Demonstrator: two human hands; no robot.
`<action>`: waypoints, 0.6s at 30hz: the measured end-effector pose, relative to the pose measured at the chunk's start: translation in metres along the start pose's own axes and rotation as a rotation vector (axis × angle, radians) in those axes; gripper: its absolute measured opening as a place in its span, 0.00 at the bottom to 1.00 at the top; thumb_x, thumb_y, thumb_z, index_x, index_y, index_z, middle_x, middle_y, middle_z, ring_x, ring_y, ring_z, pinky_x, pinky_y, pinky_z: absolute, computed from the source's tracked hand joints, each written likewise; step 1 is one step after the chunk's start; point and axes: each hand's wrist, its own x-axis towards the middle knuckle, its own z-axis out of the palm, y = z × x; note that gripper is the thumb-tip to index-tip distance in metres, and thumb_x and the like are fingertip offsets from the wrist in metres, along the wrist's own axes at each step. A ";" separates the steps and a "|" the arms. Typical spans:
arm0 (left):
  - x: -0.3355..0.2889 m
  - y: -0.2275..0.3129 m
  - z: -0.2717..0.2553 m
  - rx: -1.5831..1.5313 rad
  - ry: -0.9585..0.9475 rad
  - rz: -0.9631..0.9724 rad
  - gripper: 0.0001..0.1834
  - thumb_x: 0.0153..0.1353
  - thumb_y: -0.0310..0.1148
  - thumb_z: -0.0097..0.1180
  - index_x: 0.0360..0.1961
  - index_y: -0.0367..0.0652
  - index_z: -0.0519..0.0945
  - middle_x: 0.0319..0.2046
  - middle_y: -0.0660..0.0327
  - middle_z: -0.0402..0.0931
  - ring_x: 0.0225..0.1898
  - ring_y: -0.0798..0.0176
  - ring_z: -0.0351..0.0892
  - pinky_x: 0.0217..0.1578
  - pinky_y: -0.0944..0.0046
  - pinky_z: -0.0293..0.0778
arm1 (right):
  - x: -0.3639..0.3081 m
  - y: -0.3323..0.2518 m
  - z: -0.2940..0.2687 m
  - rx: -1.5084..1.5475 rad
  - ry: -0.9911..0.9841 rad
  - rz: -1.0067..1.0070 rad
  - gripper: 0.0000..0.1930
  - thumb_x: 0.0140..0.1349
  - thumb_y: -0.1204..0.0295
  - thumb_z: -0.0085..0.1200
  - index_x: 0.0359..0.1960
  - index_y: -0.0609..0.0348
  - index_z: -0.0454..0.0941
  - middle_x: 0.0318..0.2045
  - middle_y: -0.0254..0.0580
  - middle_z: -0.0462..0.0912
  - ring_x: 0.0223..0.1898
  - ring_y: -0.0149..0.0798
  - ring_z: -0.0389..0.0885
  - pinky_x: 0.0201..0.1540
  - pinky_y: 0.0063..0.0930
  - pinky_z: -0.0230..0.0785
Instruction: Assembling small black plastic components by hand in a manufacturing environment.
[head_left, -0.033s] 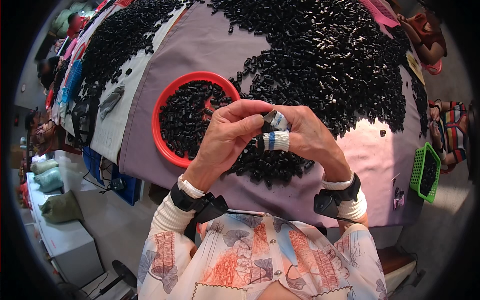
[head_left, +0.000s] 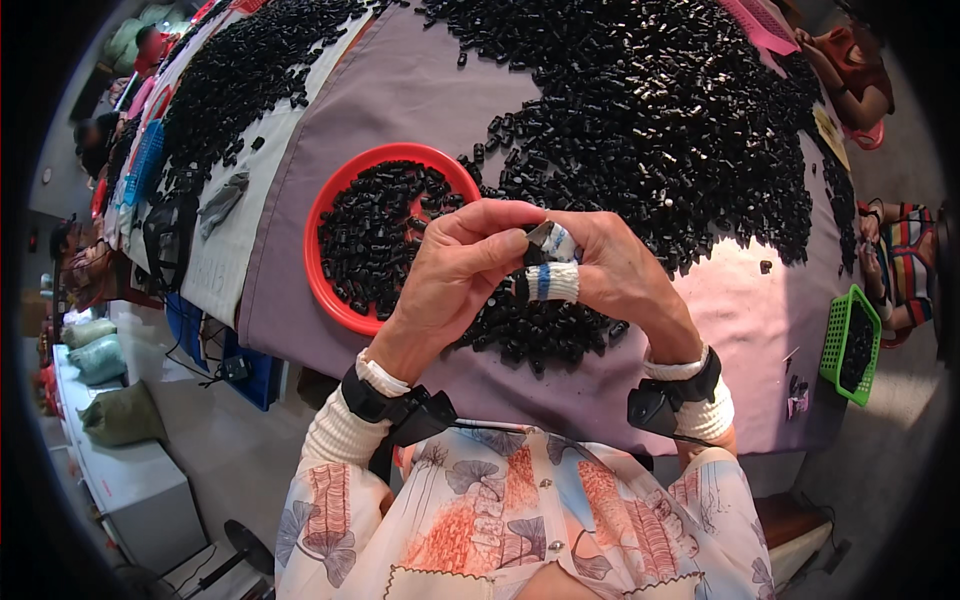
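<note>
My two hands meet over the near edge of a large pile of small black cylindrical parts (head_left: 600, 110). My left hand (head_left: 455, 265) is closed in a pinch, and my fingers hide what they hold. My right hand (head_left: 625, 270), also closed, has white and blue wraps on its thumb and a finger. Between the fingertips shows a small dark grey pointed piece (head_left: 540, 233), possibly a blade, held by my right hand. Below my fingers lie more black parts (head_left: 535, 330). A red round tray (head_left: 318, 285) full of such parts stands beside my left hand.
A mauve cloth (head_left: 350, 100) covers the table. To the right hangs a green basket (head_left: 829, 350) at the table edge; a pink basket (head_left: 755, 25) stands at the far right. Another table with a black heap (head_left: 220, 90) is at left. People sit on both sides.
</note>
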 end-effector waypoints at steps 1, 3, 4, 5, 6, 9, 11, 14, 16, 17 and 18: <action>0.000 0.000 0.000 0.002 0.008 0.003 0.12 0.58 0.22 0.53 0.44 0.35 0.76 0.39 0.58 0.77 0.40 0.69 0.78 0.41 0.70 0.76 | 0.000 -0.002 -0.001 0.001 -0.002 -0.001 0.18 0.46 0.62 0.61 0.31 0.65 0.75 0.15 0.35 0.71 0.19 0.28 0.66 0.24 0.26 0.63; 0.000 0.000 0.000 0.003 0.012 0.005 0.12 0.58 0.22 0.52 0.45 0.35 0.76 0.39 0.58 0.77 0.39 0.69 0.77 0.42 0.70 0.76 | 0.001 -0.004 -0.002 -0.076 -0.018 -0.021 0.17 0.47 0.63 0.60 0.31 0.66 0.75 0.15 0.35 0.71 0.19 0.27 0.66 0.24 0.26 0.63; 0.001 -0.001 0.000 0.004 0.013 0.005 0.12 0.58 0.22 0.52 0.45 0.35 0.75 0.39 0.58 0.77 0.39 0.69 0.77 0.42 0.70 0.75 | 0.001 -0.005 -0.003 -0.076 -0.018 -0.021 0.17 0.47 0.63 0.60 0.31 0.66 0.75 0.15 0.35 0.71 0.19 0.27 0.66 0.24 0.26 0.63; 0.001 -0.001 0.000 0.004 0.013 0.006 0.12 0.58 0.22 0.52 0.45 0.35 0.75 0.39 0.58 0.77 0.39 0.69 0.77 0.42 0.70 0.75 | 0.001 -0.005 -0.003 -0.068 -0.011 -0.015 0.16 0.48 0.64 0.59 0.30 0.65 0.75 0.15 0.34 0.71 0.19 0.27 0.66 0.24 0.25 0.62; 0.001 -0.002 0.001 -0.019 0.020 0.004 0.13 0.59 0.23 0.52 0.45 0.35 0.75 0.39 0.58 0.77 0.39 0.69 0.77 0.42 0.69 0.75 | 0.001 -0.005 -0.002 -0.059 -0.005 -0.010 0.15 0.48 0.64 0.59 0.29 0.65 0.75 0.15 0.34 0.71 0.19 0.26 0.66 0.23 0.25 0.62; 0.003 -0.001 0.002 -0.094 0.007 0.002 0.13 0.59 0.23 0.51 0.46 0.35 0.75 0.38 0.58 0.77 0.39 0.69 0.77 0.43 0.69 0.74 | 0.001 0.001 -0.001 0.074 0.020 -0.008 0.14 0.48 0.65 0.60 0.27 0.64 0.74 0.16 0.32 0.72 0.19 0.26 0.66 0.23 0.24 0.61; 0.005 -0.004 -0.001 -0.149 -0.013 -0.002 0.13 0.59 0.23 0.50 0.46 0.35 0.74 0.38 0.58 0.77 0.39 0.69 0.77 0.43 0.68 0.74 | 0.001 0.004 0.000 0.088 0.048 0.004 0.13 0.47 0.65 0.60 0.26 0.63 0.74 0.16 0.32 0.72 0.19 0.26 0.66 0.23 0.23 0.61; 0.004 -0.007 -0.003 -0.171 0.001 -0.028 0.12 0.59 0.23 0.51 0.46 0.35 0.74 0.38 0.59 0.77 0.38 0.69 0.77 0.42 0.68 0.74 | 0.003 0.007 0.001 0.069 0.090 0.026 0.13 0.46 0.65 0.61 0.26 0.62 0.74 0.16 0.31 0.72 0.20 0.25 0.67 0.23 0.23 0.61; 0.002 -0.006 -0.002 -0.116 0.052 -0.010 0.11 0.59 0.24 0.52 0.44 0.36 0.75 0.37 0.59 0.77 0.38 0.69 0.76 0.41 0.69 0.74 | 0.003 0.007 0.002 0.033 0.098 0.034 0.13 0.45 0.65 0.62 0.25 0.62 0.74 0.16 0.31 0.72 0.20 0.24 0.67 0.23 0.23 0.61; 0.001 -0.005 -0.001 -0.116 0.057 -0.005 0.11 0.59 0.24 0.52 0.44 0.36 0.75 0.37 0.59 0.77 0.38 0.69 0.76 0.41 0.69 0.74 | 0.004 0.005 0.003 0.015 0.115 0.016 0.13 0.45 0.66 0.62 0.26 0.62 0.74 0.16 0.31 0.72 0.20 0.24 0.68 0.23 0.23 0.61; 0.001 -0.004 0.000 -0.004 0.072 0.002 0.11 0.58 0.24 0.53 0.43 0.36 0.75 0.36 0.59 0.77 0.37 0.69 0.76 0.40 0.69 0.74 | 0.004 0.004 0.004 -0.004 0.131 -0.002 0.13 0.45 0.66 0.62 0.26 0.62 0.74 0.16 0.31 0.72 0.20 0.24 0.68 0.23 0.22 0.61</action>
